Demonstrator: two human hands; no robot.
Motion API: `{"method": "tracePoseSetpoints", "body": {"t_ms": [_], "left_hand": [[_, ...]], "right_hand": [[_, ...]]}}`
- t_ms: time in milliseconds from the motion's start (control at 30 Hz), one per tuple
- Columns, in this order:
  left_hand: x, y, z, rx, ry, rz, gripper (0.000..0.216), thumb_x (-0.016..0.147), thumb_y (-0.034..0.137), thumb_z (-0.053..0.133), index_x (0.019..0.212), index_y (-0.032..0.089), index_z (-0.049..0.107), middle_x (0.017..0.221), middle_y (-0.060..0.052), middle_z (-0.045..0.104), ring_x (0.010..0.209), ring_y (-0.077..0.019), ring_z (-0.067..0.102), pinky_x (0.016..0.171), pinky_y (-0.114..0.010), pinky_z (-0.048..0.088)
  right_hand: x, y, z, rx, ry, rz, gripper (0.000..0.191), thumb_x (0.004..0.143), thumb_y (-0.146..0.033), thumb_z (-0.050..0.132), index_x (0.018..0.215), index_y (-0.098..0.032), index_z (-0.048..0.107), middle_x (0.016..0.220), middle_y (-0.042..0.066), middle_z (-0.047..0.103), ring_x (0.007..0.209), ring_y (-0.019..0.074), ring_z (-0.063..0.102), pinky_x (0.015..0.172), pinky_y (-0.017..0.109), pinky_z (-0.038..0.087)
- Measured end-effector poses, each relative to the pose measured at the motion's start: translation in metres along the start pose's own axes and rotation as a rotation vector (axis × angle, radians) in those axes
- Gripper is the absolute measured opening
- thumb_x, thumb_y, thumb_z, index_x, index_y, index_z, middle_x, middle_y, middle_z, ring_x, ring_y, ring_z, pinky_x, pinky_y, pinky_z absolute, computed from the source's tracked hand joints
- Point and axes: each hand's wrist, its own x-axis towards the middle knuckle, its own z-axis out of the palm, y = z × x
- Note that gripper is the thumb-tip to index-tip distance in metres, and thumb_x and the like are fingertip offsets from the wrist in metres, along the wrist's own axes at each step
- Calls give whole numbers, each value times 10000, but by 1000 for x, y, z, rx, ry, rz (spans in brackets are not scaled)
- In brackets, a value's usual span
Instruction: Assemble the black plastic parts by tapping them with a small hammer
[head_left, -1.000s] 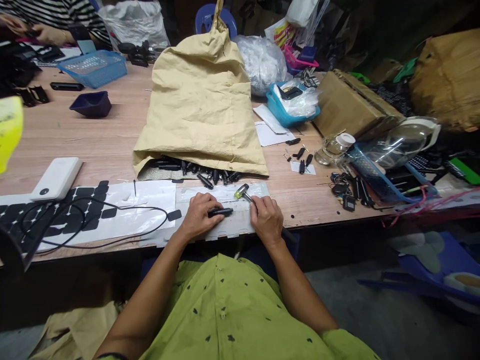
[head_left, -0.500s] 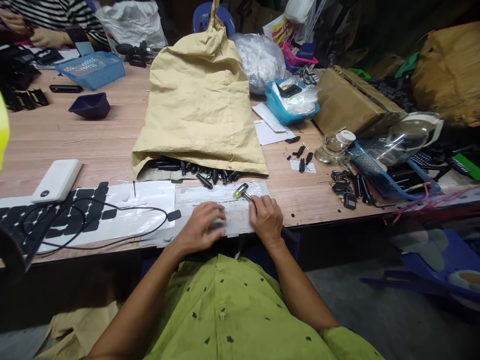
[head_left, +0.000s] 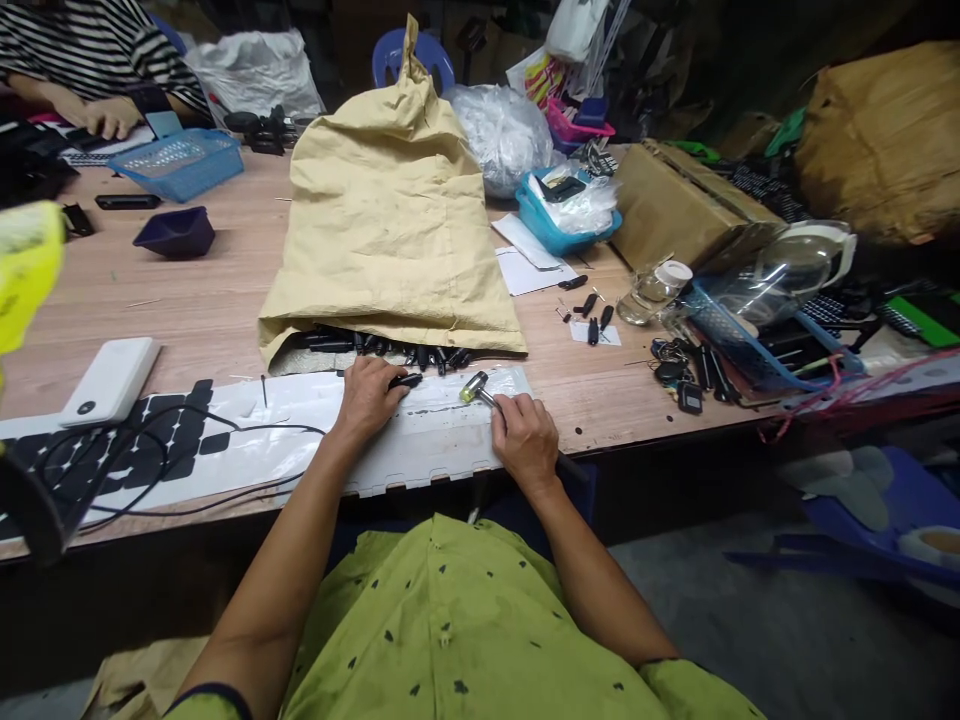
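My right hand (head_left: pixel 526 440) is closed round the handle of a small hammer (head_left: pixel 474 387), whose head has a yellow-green face and rests just over the white board (head_left: pixel 435 440). My left hand (head_left: pixel 367 398) has its fingers and thumb closed at a small black cylindrical part (head_left: pixel 406 381); the part sticks out to the right of the fingertips, and its other end is hidden. Behind it, a pile of similar black parts (head_left: pixel 439 357) shows at the mouth of a beige cloth bag (head_left: pixel 390 230).
Left on the table are a white power bank (head_left: pixel 111 382), a black cable (head_left: pixel 217 508) and a purple tray (head_left: pixel 175 233). A blue basket (head_left: pixel 780 360), glass jar (head_left: pixel 652 295) and cardboard box (head_left: pixel 675 205) stand right. Another person's hand (head_left: pixel 112 118) is at the far left.
My left hand has moved forward and left from above the white board to the black parts and closed on one. My right hand keeps the hammer in nearly the same place. The view shifted slightly.
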Motion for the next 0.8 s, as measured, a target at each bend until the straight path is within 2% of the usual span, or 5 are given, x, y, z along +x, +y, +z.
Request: {"method": "tracePoseSetpoints", "body": {"t_ms": [167, 367, 600, 700, 800], "left_hand": [[-20, 17, 2, -151, -50, 53, 167, 832, 308, 702, 975, 243, 757, 924, -47, 720, 977, -263, 564, 903, -412, 434], [-34, 31, 19, -240, -72, 58, 155, 831, 277, 698, 972, 248, 756, 886, -32, 704, 936, -245, 569, 871, -397, 443], [-33, 31, 22, -259, -58, 49, 163, 825, 268, 710, 974, 247, 771, 876, -35, 693, 920, -243, 562, 883, -404, 444], [-32, 31, 22, -266, -63, 40, 171, 824, 271, 711, 980, 252, 780, 860, -33, 688, 912, -243, 556, 879, -404, 445], [-30, 31, 22, -275, -66, 35, 178, 817, 278, 718, 977, 257, 792, 856, -34, 687, 906, -242, 550, 874, -403, 448]], "right_hand": [[-1, 0, 0, 18, -10, 8, 198, 949, -190, 515, 1020, -200, 700, 851, 64, 594, 806, 213, 481, 715, 322, 353], [0, 6, 3, 94, -30, 32, 214, 953, -203, 517, 1038, -210, 713, 855, 67, 619, 801, 215, 509, 715, 319, 397], [1, 7, -10, 536, 13, 89, 270, 997, -262, 477, 1116, -215, 714, 922, 72, 700, 879, 202, 651, 798, 322, 526], [-2, -2, -18, 686, -36, 99, 274, 1003, -270, 476, 1127, -232, 717, 952, 67, 720, 898, 193, 683, 805, 319, 554], [-4, -10, -24, 736, -82, 79, 261, 993, -261, 495, 1111, -238, 726, 927, 60, 725, 872, 189, 691, 789, 312, 568]]}}
